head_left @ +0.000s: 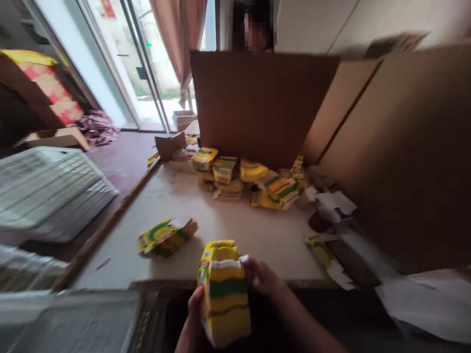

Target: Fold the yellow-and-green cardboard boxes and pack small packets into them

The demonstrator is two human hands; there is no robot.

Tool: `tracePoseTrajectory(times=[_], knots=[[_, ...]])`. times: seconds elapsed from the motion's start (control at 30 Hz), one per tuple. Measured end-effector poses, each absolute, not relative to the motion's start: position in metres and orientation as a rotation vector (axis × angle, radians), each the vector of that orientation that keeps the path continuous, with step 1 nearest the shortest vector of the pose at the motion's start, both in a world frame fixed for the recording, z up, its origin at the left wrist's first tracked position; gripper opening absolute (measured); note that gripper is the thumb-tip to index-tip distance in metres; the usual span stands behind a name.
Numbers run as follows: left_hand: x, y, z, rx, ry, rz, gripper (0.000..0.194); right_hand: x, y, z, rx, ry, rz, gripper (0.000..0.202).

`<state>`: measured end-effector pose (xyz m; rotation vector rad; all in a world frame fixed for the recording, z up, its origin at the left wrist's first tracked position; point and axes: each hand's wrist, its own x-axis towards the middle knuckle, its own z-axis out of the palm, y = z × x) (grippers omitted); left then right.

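1. At the near edge of the white table (257, 235), a yellow-green carton (228, 304) is held up
2. Just before that table edge, the left hand (196, 304) wraps the carton's left side; the right hand (260, 277) pinches its white upper right corner
3. On the table's left half lies a second carton (167, 239)
4. Along the table's far side sit striped cartons (253, 169)
5. Left of the table stands a white crate (47, 191)

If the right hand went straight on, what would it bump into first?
Likely the yellow-and-green box in the left hand: the right hand is at its upper edge, seemingly touching, though blur leaves contact unclear.
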<state>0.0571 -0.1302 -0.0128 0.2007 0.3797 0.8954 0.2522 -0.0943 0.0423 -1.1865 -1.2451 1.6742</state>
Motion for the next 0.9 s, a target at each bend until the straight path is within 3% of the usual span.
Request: tracePoseTrajectory(times=[0.13, 0.3, 0.63, 0.9], knots=[[0.047, -0.139, -0.011, 0.243, 0.519, 0.964, 0.042, 0.245, -0.086, 0.030, -1.103, -0.877, 1.957, 0.033], [0.055, -0.132, 0.000, 0.259, 0.491, 0.930, 0.045, 0.246, -0.080, 0.032, -1.095, -0.642, 2.034, 0.037], [0.067, -0.119, 0.021, 0.273, 0.610, 0.942, 0.039, 0.244, -0.079, 0.057, -1.065, -0.808, 1.899, 0.060], [0.066, -0.116, 0.020, 0.223, 0.590, 1.000, 0.036, 0.249, -0.073, 0.052, -1.233, -1.074, 1.557, 0.072]])
